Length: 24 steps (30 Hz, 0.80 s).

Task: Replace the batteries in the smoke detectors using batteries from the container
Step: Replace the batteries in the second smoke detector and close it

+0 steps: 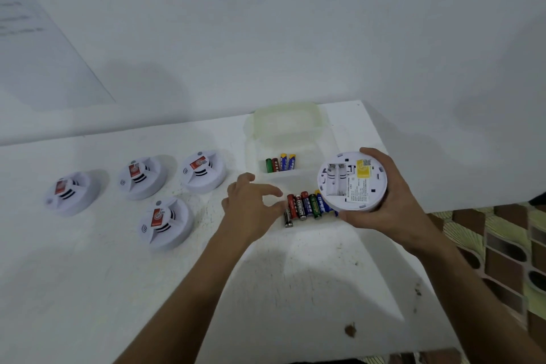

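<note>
My right hand (393, 210) holds a white smoke detector (353, 182) turned back side up, its battery bay open and empty, a yellow label beside the bay. My left hand (251, 204) hovers with fingers apart just left of a row of loose batteries (307, 207) lying on the white table (295, 289); its thumb tip is at the leftmost red battery. A clear plastic container (285, 139) stands behind them and holds several batteries (280, 162). Several more smoke detectors lie face up at the left, the nearest one (165, 226) by my left forearm.
The table's right edge runs diagonally behind my right arm, with patterned floor (508, 251) beyond it. A white wall rises behind the table. A small brown stain (350, 330) marks the table near its front edge.
</note>
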### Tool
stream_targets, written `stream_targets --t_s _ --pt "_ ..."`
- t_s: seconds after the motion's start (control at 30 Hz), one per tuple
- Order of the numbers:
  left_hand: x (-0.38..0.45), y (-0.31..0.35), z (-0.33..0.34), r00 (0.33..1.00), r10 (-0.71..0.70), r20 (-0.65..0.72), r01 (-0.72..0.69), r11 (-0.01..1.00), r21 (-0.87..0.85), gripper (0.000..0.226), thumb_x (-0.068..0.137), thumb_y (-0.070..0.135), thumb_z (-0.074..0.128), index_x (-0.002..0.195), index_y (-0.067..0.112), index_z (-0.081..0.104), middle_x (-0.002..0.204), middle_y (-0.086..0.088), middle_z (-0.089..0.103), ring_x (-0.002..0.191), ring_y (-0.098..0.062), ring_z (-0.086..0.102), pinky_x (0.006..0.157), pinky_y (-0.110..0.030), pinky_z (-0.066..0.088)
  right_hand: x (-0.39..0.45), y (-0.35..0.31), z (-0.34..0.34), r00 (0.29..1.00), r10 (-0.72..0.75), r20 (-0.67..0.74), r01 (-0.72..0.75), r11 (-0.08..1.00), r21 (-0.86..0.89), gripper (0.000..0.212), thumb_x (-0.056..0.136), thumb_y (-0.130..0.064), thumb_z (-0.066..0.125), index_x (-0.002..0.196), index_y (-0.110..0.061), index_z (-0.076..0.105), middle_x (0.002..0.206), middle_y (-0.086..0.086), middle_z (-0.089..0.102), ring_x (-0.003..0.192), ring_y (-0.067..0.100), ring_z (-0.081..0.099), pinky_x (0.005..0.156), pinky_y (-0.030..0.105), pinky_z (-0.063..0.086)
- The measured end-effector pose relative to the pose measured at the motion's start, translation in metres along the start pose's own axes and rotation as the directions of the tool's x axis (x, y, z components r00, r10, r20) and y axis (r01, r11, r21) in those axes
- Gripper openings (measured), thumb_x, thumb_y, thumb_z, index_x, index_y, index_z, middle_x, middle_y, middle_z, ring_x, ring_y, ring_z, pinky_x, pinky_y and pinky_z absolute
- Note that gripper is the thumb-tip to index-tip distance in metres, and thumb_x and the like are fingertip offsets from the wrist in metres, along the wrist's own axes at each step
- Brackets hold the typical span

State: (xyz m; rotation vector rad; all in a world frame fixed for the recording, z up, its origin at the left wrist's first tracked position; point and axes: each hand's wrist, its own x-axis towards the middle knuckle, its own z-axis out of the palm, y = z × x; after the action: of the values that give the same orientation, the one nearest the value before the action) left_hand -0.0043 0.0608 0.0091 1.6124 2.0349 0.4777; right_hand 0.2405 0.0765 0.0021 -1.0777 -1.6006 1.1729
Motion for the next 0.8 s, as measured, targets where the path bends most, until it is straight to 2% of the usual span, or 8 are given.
stream_targets --t_s 0.1,0.17,0.33,0.43,0.53,0.67,0.73,0.8 --pt "0.009 0.007 -0.002 0.987 -0.060 0.147 0.039 0.989 0.140 0.044 0.081 0.054 0.067 0.123 0.042 0.061 0.147 -0.002 0.032 0.136 -0.027 0.029 0.107 -0.047 0.027 -0.002 0.001 0.002 1.000 -0.002 0.003 0.002 1.000 0.014 0.097 0.054 -0.007 0.086 0.138 -0.024 0.040 0.128 -0.010 0.055 0.118 0.007 0.056 0.080 0.020 0.055" --pt "0.015 0.010 -0.003 0.965 -0.115 0.236 0.061 0.972 0.227 0.049 0.078 0.059 0.068 0.124 0.044 0.059 0.142 -0.003 0.034 0.132 -0.030 0.032 0.108 -0.051 0.028 -0.001 0.001 0.002 1.000 0.002 0.005 -0.002 1.000 0.029 0.097 0.055 -0.007 0.086 0.139 -0.024 0.039 0.128 -0.009 0.055 0.119 0.008 0.056 0.079 0.020 0.056" --pt "0.010 0.017 0.003 0.961 -0.175 0.214 0.112 0.954 0.279 0.041 0.079 0.057 0.070 0.118 0.043 0.064 0.140 -0.002 0.037 0.132 -0.033 0.035 0.109 -0.061 0.019 -0.006 0.001 -0.001 0.999 0.008 0.051 -0.011 0.999 0.048 0.097 0.056 -0.007 0.086 0.139 -0.027 0.039 0.127 -0.015 0.055 0.120 0.006 0.055 0.077 0.024 0.057" --pt "0.010 0.014 0.004 0.972 -0.151 0.182 0.134 0.986 0.104 0.025 0.070 0.053 0.079 0.091 0.044 0.071 0.122 0.003 0.053 0.117 -0.031 0.051 0.104 -0.059 0.030 -0.006 0.002 -0.001 0.999 0.002 0.052 -0.004 0.999 0.041 0.098 0.056 -0.007 0.087 0.139 -0.025 0.038 0.127 -0.015 0.054 0.121 0.006 0.054 0.080 0.024 0.057" --pt "0.005 0.010 0.003 0.988 -0.120 0.098 0.129 0.987 -0.098 0.018 0.066 0.044 0.081 0.065 0.043 0.063 0.090 0.006 0.066 0.085 -0.026 0.063 0.094 -0.058 0.045 -0.005 -0.002 0.000 0.998 -0.005 0.068 0.002 0.999 0.032 0.098 0.056 -0.008 0.087 0.139 -0.025 0.039 0.126 -0.017 0.054 0.120 0.005 0.054 0.081 0.023 0.056" --pt "-0.005 0.017 -0.019 0.991 -0.031 -0.132 0.010 0.987 -0.160 0.008 0.075 0.042 0.075 0.077 0.042 0.068 0.115 0.005 0.060 0.106 -0.015 0.058 0.097 -0.043 0.044 -0.004 -0.007 0.002 0.995 -0.019 0.102 0.014 0.999 0.042 0.096 0.057 -0.004 0.087 0.137 -0.027 0.040 0.123 -0.018 0.056 0.117 0.005 0.055 0.077 0.022 0.057" --pt "-0.014 0.028 -0.034 0.974 0.039 -0.223 -0.090 0.971 -0.223 0.008 0.081 0.038 0.073 0.089 0.036 0.071 0.105 0.012 0.065 0.101 -0.005 0.060 0.089 -0.027 0.047 -0.003 -0.009 0.005 0.993 -0.028 0.116 0.023 0.999 0.045 0.097 0.058 0.001 0.088 0.138 -0.026 0.040 0.123 -0.018 0.056 0.117 0.004 0.056 0.078 0.021 0.056" --pt "-0.024 0.042 -0.046 0.964 0.090 -0.249 -0.184 0.904 -0.387 0.010 0.084 0.029 0.073 0.092 0.035 0.071 0.082 0.023 0.070 0.086 0.008 0.064 0.074 -0.007 0.046 -0.002 -0.011 0.009 0.991 -0.034 0.131 0.028 0.998 0.053 0.099 0.059 0.011 0.088 0.138 -0.024 0.039 0.121 -0.018 0.057 0.115 0.004 0.057 0.078 0.021 0.056"
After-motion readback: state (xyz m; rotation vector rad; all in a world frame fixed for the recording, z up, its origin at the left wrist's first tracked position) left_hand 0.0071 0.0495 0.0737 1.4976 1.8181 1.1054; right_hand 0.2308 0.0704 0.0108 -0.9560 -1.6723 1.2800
